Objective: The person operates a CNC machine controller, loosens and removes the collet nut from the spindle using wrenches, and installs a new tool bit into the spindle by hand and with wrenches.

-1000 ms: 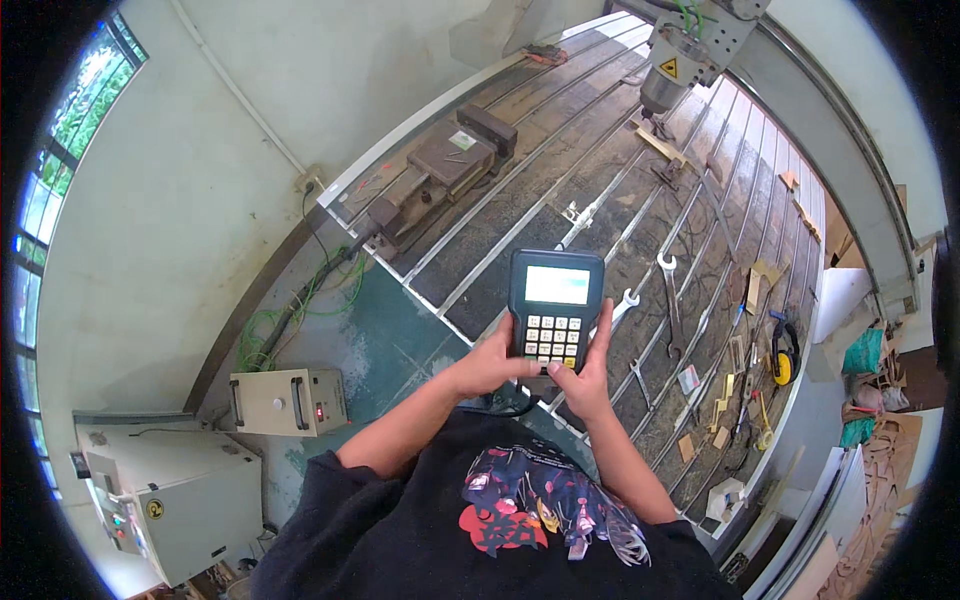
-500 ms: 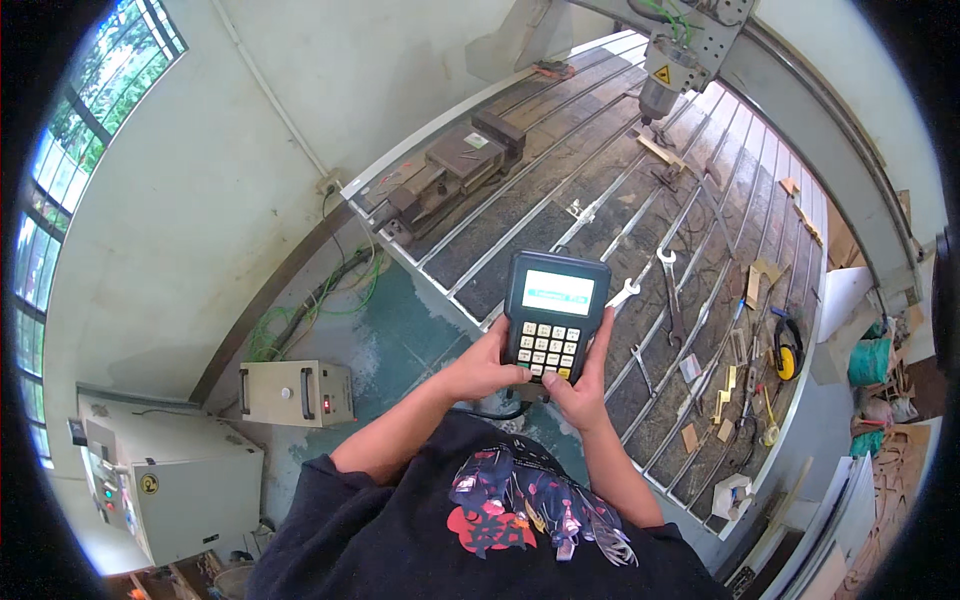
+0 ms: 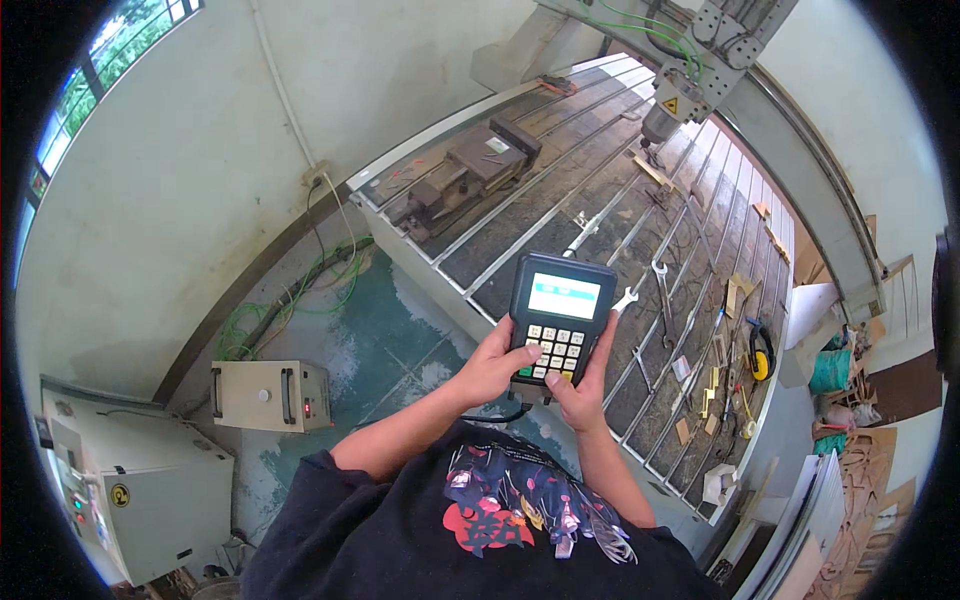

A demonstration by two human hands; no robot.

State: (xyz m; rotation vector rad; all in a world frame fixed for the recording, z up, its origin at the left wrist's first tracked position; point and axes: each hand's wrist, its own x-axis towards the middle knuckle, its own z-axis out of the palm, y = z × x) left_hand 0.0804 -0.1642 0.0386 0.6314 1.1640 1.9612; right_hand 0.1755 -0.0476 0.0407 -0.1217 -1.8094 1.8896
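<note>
A black handheld controller [image 3: 564, 320] with a lit screen and a block of pale keys is held upright in front of me. My left hand [image 3: 495, 365] wraps round its left side, the thumb lying on the keys at the left of the keypad. On the other side my right hand [image 3: 585, 392] grips the lower right edge, its thumb on the bottom row of keys. A cable runs from the controller's lower end. Behind it stretches the slotted machine bed [image 3: 500, 268], where open-end wrenches [image 3: 662, 290] lie to the right.
A spindle head [image 3: 664, 118] hangs from the gantry over the far bed. A vise [image 3: 470, 178] sits at the bed's left. Yellow-black earmuffs [image 3: 762, 358] and wood scraps lie on the right. On the floor at left stand a beige box [image 3: 262, 396] and a grey cabinet [image 3: 165, 500].
My left thumb has moved up from the bottom keys to the left of the keypad. The screen's content has changed. My view has shifted a little.
</note>
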